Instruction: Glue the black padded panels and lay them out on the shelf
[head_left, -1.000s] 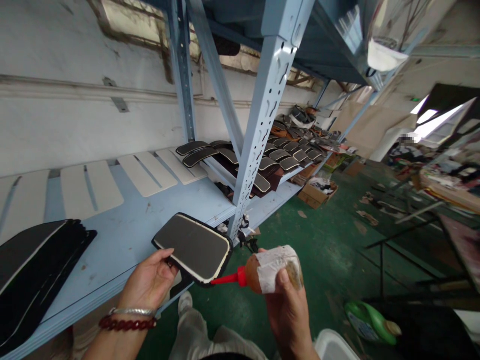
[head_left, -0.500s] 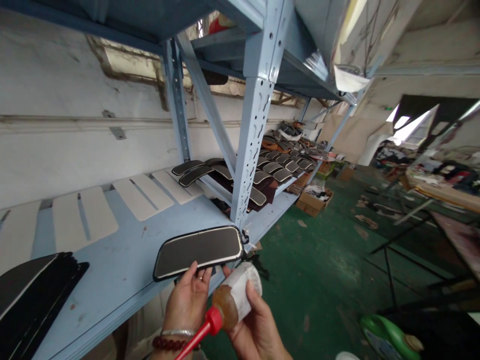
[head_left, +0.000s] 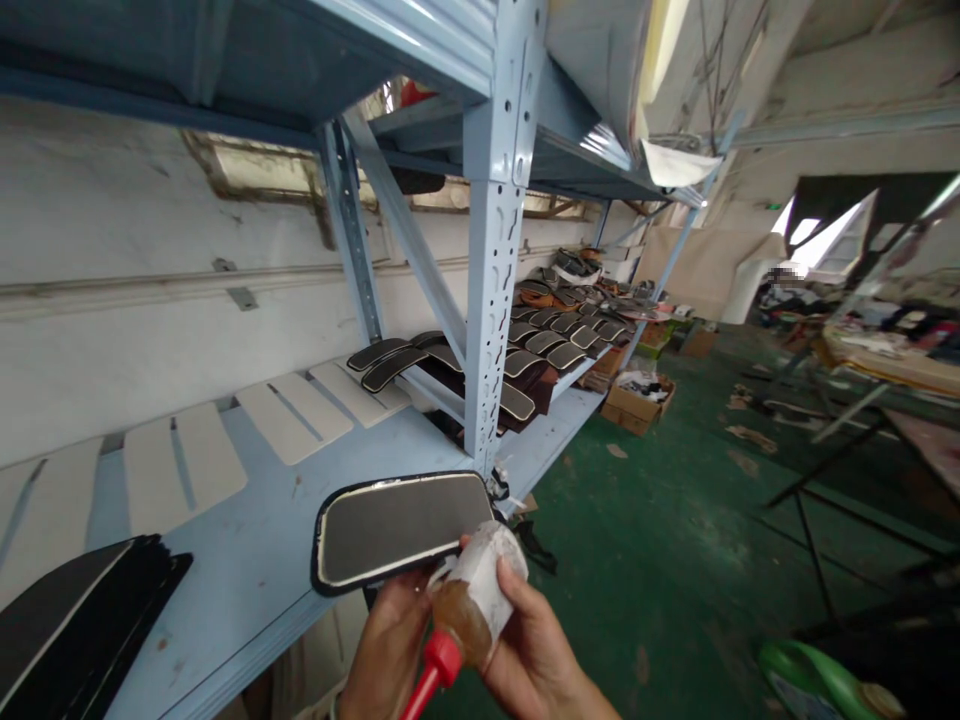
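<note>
Your right hand (head_left: 529,640) gripped the glue bottle (head_left: 476,600), its red tip cut off; your left hand's (head_left: 390,640) hold beneath the dark panel (head_left: 401,530) couldn't be told.

Reaching in from the bottom edge with both hands, close together near the middle. Tilting the left hand (head_left: 390,625) upward and to the right, with fingers bunched and their ends mostly hidden from sight. Showing only a little of the left wrist (head_left: 346,695), low in the view. Angling the right hand (head_left: 529,645) up and to the left, curled in a firm grip. Pressing with the right thumb (head_left: 517,582), stretched up and slightly bent, while wrapping the other right fingers round the far side, partly hidden. Slanting the right forearm (head_left: 592,702) toward the lower right.
</note>
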